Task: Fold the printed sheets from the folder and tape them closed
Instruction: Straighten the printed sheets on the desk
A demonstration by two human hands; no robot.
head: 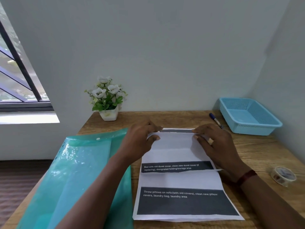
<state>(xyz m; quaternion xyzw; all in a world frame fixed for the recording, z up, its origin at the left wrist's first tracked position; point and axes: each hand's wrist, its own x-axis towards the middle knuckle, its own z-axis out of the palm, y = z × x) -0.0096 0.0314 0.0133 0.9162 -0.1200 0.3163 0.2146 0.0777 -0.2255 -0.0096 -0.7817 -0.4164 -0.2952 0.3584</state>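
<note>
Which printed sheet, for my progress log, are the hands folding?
The far sheet, with the duvet-cover band: left hand and right hand pinch its far edge. The near throw-pillows sheet lies flat.

A pot of white flowers (108,103) stood mid-frame at the back of the wooden table (264,151). At the right sat a light blue basket (237,105) (mesh-sided), with a blue pen (215,120) just left of it. A barred window (19,76) filled the upper left.

Teal folder (74,171), perhaps patterned tape (283,176)
</note>
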